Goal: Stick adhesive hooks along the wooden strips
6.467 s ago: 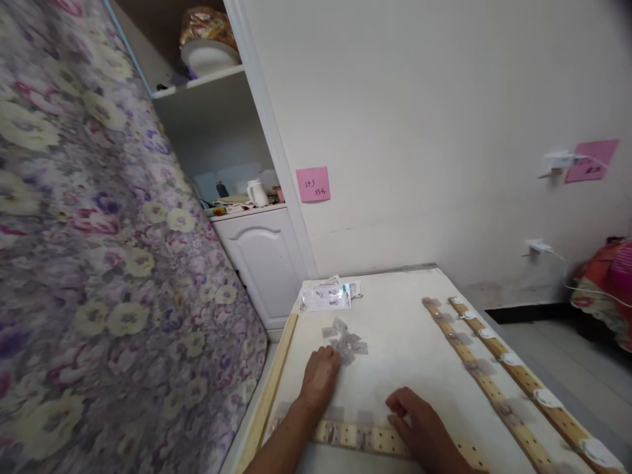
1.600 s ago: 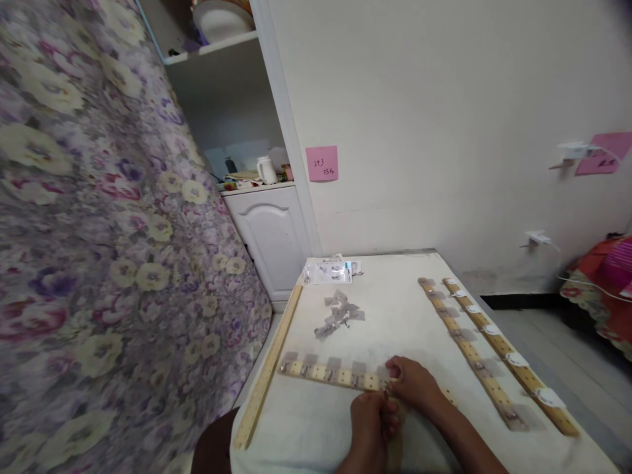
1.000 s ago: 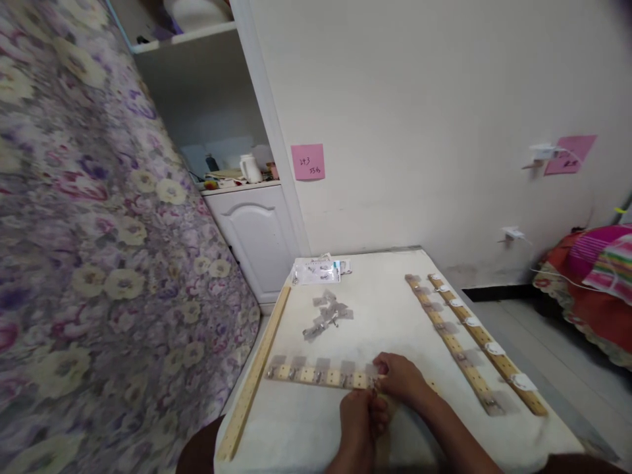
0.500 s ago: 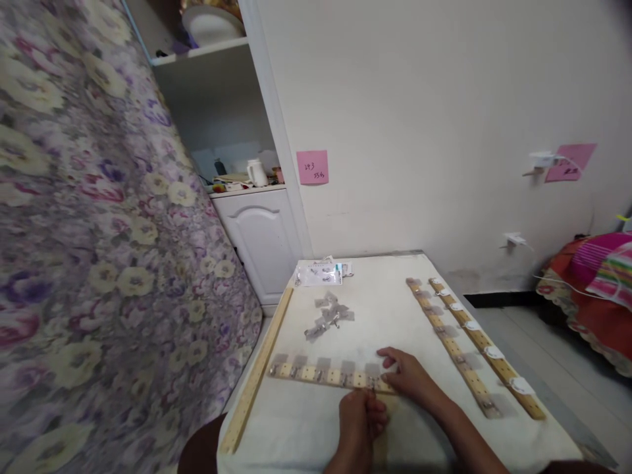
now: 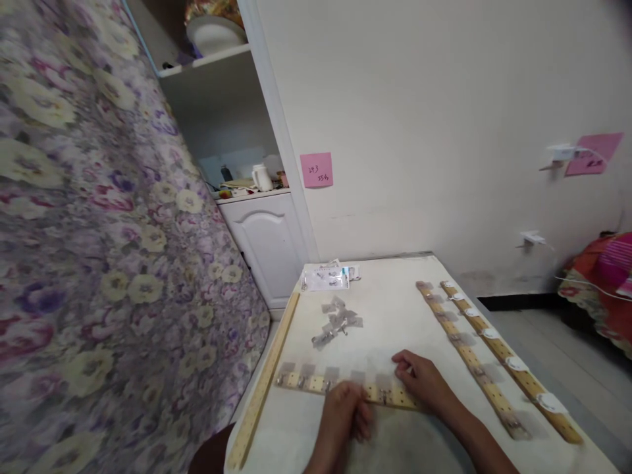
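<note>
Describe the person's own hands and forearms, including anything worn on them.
The left hand and right hand are ungloved. The left forearm and right forearm are bare where visible: no sleeve, watch, bracelet or clear marking shows. Smaller details, such as a thin ring, cannot be made out.

Soft, Rather Dim Indoor Light

The wall is softly grey; the cupboard recess lies in shadow. A faint shadow dims the near tabletop. Small clear pieces look unsharp, the curtain appears stretched at the left edge, and the top-right corner darkens.
</note>
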Available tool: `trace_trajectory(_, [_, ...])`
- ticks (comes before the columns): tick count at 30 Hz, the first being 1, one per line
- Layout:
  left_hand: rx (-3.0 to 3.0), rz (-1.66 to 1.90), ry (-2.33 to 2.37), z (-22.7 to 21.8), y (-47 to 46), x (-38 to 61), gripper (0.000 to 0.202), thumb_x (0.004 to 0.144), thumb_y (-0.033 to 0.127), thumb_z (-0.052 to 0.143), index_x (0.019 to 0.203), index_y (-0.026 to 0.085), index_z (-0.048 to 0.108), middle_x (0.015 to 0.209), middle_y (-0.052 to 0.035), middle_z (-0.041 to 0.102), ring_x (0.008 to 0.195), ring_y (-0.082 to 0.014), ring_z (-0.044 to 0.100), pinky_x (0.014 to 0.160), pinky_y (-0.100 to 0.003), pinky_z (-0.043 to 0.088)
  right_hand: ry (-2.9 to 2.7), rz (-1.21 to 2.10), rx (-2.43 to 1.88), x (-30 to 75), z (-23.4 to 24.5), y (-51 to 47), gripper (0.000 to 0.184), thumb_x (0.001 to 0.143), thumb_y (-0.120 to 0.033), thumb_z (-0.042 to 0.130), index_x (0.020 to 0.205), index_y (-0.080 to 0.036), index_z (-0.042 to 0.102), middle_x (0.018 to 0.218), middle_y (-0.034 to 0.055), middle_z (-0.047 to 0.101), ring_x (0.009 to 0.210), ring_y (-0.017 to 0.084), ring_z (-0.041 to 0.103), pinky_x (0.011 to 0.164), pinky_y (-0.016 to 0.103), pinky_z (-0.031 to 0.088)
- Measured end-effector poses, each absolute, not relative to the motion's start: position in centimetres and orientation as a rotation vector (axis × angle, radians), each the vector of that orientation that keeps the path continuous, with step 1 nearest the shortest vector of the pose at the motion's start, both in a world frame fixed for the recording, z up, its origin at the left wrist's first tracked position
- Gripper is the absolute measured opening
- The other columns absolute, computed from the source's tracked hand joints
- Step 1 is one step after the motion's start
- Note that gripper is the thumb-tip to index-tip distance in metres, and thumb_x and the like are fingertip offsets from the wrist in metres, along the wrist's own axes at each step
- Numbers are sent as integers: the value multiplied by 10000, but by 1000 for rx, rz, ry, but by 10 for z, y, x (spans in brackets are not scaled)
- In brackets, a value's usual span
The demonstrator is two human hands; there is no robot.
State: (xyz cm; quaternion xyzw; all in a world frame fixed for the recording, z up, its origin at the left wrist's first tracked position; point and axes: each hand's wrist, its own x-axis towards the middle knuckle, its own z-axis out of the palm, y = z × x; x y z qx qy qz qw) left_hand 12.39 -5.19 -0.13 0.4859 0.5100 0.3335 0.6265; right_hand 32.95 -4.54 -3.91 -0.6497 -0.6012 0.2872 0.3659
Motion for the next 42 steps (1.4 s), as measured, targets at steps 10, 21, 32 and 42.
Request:
trace_trajectory(10, [2064, 766, 1705, 25, 63, 116, 122, 787, 177, 418, 765, 205, 535, 810, -17, 605, 799, -151, 557, 726, -249, 376, -1502, 729, -1666, 330, -32, -44, 258, 744, -287, 470, 950, -210, 606, 813, 14, 660, 644, 155, 576, 625, 260, 429])
trace_trajectory(21, [2177, 648, 1846, 20, 94, 134, 177, 824, 179, 395, 798, 175, 570, 846, -76, 623, 852, -193, 560, 756, -286, 347, -1503, 706, -1676, 330, -25, -44, 252, 752, -293, 470, 958, -226, 601, 817, 19, 666, 682, 171, 589, 647, 267, 431])
trace_trajectory(32, [1631, 922, 1512, 38, 67, 135, 109, 709, 294, 432, 671, 206, 485, 625, 15, 626, 546, -127, 590, 514, -224, 411, -1385, 805, -1504, 315, -9, -47, 222, 753, -305, 467, 888, -199, 608, 758, 13, 651, 638, 149, 602, 620, 255, 455])
trace_trajectory(42, [1263, 853, 1164, 22, -19, 160, 137, 658, 323, 529, 642, 189, 504, 522, 22, 600, 394, -91, 498, 404, -199, 336, -1245, 956, -1355, 323, 12, -56, 269, 768, -417, 504, 802, -170, 606, 639, -10, 578, 572, 126, 519, 513, 221, 393])
